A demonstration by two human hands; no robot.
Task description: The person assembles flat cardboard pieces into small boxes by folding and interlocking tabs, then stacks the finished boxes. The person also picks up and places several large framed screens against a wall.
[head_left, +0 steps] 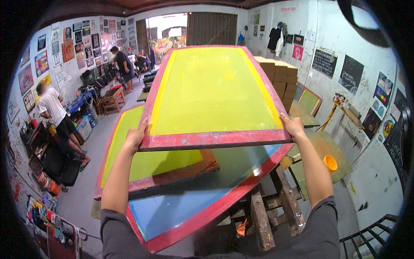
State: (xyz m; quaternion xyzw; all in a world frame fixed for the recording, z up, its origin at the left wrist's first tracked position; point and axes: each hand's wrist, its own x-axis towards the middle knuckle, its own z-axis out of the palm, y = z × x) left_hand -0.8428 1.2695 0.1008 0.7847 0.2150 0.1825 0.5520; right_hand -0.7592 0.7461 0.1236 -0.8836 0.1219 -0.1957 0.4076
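Holding upper yellow-green screen (pixel 215 95): left hand (pixel 136 135), right hand (pixel 294 126) grip sides near corners; next move probably needs level support.

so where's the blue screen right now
In the head view, the blue screen lies low centre, partly under a yellow-green screen to its left, below the raised screen held by the left hand and right hand.

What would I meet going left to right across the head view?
White-shirted person → wooden stool → left hand → held screen frame → right hand → yellow-orange bucket.
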